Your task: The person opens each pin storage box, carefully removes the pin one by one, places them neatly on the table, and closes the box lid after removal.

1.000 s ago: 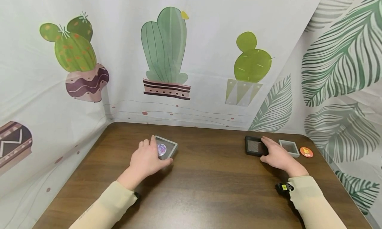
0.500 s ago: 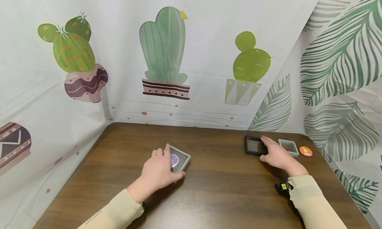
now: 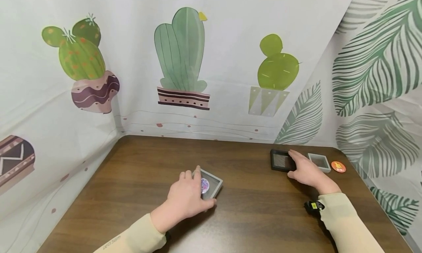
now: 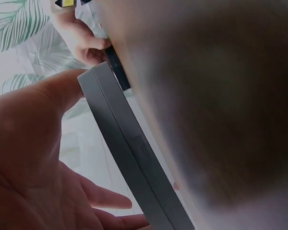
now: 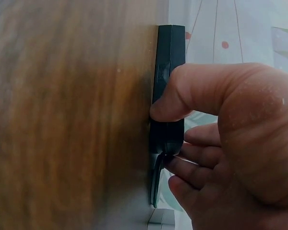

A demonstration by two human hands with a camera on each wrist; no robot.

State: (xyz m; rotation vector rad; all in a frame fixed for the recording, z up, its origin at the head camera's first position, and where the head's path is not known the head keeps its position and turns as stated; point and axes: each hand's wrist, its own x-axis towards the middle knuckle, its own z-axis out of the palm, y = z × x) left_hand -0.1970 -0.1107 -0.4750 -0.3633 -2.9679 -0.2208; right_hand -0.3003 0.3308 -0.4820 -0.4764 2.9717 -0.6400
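Note:
A light grey square display case (image 3: 213,182) with a clear film window sits between the thumb and fingers of my left hand (image 3: 186,196), left of the table's middle. Inside its window is a round purple patterned badge (image 3: 204,186), partly covered by the index finger. The left wrist view shows the case's grey edge (image 4: 134,148) close over the table, thumb at one corner. At the back right, my right hand (image 3: 306,171) grips a black display case (image 3: 279,160) lying on the table. In the right wrist view the thumb presses the black case's side (image 5: 169,52), fingers on the opposite side.
Just right of the right hand lies a smaller light grey case (image 3: 319,160) with a film window. A round orange badge (image 3: 338,167) is beside it, near the table's right edge. A printed cactus cloth (image 3: 230,62) hangs behind the brown wooden table (image 3: 257,216).
My left hand has carried the grey case with the purple badge rightward and toward me, away from the back left. The right hand stays in place on the black case.

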